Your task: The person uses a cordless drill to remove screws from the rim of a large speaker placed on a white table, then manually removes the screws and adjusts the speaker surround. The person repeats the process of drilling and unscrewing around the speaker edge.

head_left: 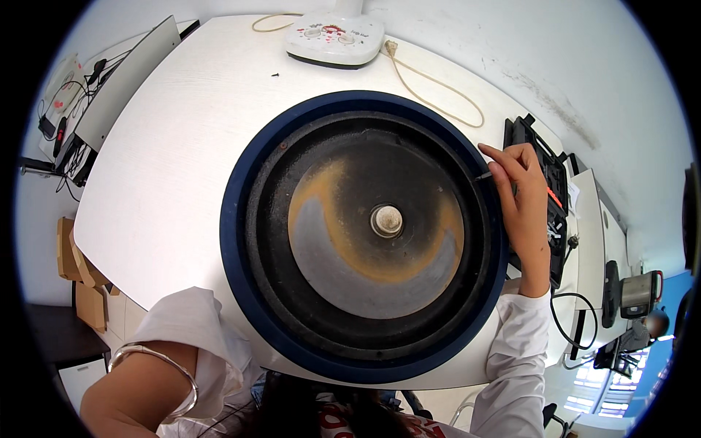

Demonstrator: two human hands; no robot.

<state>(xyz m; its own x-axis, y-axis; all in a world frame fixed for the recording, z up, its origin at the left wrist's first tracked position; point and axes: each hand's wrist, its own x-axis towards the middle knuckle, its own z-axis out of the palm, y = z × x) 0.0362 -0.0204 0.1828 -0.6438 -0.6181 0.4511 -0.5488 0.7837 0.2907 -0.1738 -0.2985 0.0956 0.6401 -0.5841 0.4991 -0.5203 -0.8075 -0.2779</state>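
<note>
In front of me lies a large round piece with a dark blue rim (237,266) and a black recessed inside. At its middle is a grey metal disc (343,288) with rusty brown smears, and a short pale round stub (387,220) stands up from it. My right hand (522,201) is over the right side of the rim, thumb and fingers pinched around a thin dark pointed piece (482,176). Most of that piece is hidden by the fingers. My left forearm (150,379), with a silver bangle, shows at the lower left; its hand is out of view.
A white table (146,182) bears the round piece. Behind it are a white appliance base (336,40) with knobs, a beige cord (445,113) and a small dark screw (275,74). Beyond my right hand lies an open black tool case (558,164). Cardboard boxes (89,303) are at left.
</note>
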